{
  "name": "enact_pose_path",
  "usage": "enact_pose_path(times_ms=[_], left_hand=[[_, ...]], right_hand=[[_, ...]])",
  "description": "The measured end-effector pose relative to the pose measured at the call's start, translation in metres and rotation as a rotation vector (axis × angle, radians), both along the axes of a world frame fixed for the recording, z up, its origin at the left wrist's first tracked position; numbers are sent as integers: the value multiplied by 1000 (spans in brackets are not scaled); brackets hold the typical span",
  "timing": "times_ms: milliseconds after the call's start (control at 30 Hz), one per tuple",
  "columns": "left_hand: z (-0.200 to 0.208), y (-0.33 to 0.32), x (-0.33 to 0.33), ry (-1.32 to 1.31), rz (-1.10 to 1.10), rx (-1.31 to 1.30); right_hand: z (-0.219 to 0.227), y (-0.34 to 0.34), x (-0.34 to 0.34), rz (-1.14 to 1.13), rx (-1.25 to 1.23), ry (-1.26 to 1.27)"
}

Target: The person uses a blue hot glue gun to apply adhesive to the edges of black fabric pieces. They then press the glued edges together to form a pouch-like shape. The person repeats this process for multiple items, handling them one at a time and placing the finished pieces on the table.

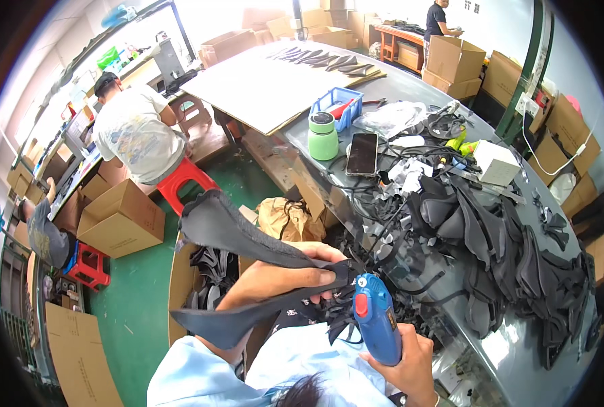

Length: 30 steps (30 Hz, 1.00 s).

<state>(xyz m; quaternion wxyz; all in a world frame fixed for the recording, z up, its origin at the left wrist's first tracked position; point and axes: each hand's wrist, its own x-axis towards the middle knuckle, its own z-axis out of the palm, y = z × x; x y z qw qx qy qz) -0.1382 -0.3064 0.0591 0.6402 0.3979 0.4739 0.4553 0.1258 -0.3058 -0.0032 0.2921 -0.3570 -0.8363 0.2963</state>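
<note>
My left hand [275, 279] is closed around a long, curved black foam strip [237, 229]. The strip is folded into a loop, its two arms spreading left and its joined end pinched between thumb and fingers. My right hand [414, 363] grips a blue hand-held power tool [381, 324] with a red button. The tool's upper end is close beside the pinched end of the strip; its working tip is hidden, so I cannot tell whether they touch. To the right, a heap of similar black foam pieces [499, 237] lies on the grey metal table [512, 353].
On the table are a green bottle [323, 139], a phone [363, 154], a blue basket [346, 108], cables and a white box [497, 163]. An open carton [180, 292] with black pieces stands below left. Co-workers [136, 136] sit at left; another person [436, 27] stands far back.
</note>
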Motion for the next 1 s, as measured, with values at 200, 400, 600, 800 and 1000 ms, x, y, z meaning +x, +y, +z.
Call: enact_pose_path(times_ms=[200, 400, 600, 800, 1000], left_hand=[[8, 0, -9, 111, -11, -89], [19, 7, -9, 303, -125, -124], [-10, 16, -18, 546, -312, 247], [-13, 22, -6, 598, -378, 387], [-34, 26, 3, 689, -372, 439]], right_hand=[[-5, -1, 6, 37, 87, -106], [-8, -2, 6, 70, 131, -158], [-7, -5, 0, 89, 168, -136], [-2, -5, -5, 98, 144, -96], [-7, -10, -14, 78, 91, -16]])
